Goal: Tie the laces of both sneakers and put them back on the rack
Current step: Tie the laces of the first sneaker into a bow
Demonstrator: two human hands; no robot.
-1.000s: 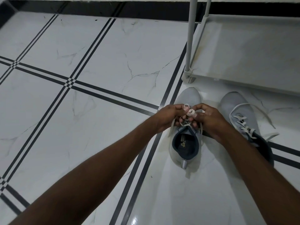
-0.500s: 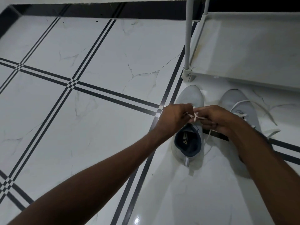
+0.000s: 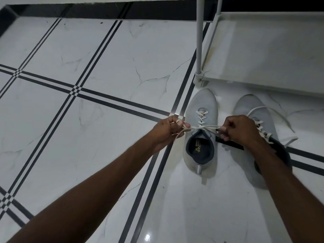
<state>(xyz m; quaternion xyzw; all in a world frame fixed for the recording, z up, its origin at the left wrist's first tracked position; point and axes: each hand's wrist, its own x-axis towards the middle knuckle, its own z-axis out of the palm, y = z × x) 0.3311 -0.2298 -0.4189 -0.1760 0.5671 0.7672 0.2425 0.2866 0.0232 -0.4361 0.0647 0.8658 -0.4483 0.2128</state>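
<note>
Only print: yellow logo mark w/ small text lines above it on dark insole [image 3: 199,148] of left sneaker [image 3: 201,109], near the rack. Too small and blurred to read. No other text.

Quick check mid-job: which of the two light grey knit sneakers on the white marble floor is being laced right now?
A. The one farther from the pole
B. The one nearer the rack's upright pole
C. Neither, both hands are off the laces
B: the left hand and right hand pull the white laces sideways over the light grey knit sneaker nearer the pole; the other sneaker has loose laces.
</note>
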